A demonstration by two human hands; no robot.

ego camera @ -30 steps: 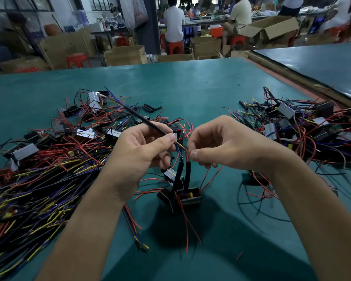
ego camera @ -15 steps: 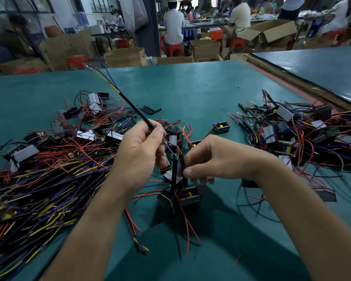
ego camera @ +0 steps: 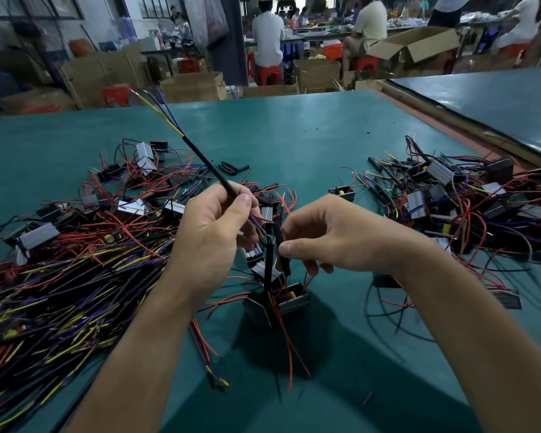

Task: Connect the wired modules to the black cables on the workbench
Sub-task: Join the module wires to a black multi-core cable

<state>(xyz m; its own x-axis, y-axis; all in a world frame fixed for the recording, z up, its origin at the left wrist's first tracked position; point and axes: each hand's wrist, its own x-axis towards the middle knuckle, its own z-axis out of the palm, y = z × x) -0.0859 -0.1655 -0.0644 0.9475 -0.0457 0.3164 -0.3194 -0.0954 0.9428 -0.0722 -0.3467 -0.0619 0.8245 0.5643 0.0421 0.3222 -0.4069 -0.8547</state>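
Head view, just above the module (ego camera: 294,303).
My left hand (ego camera: 213,242) pinches a black cable (ego camera: 206,165), my right hand (ego camera: 334,242) a black sleeve (ego camera: 279,231).

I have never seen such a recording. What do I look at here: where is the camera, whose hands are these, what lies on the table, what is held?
No machine here: a person works with bare hands, and the one camera sits on their head, looking down. The left hand grips a black cable; the right hand pinches a black tube above a module on the green table. Loose cables are heaped at left, wired modules at right.
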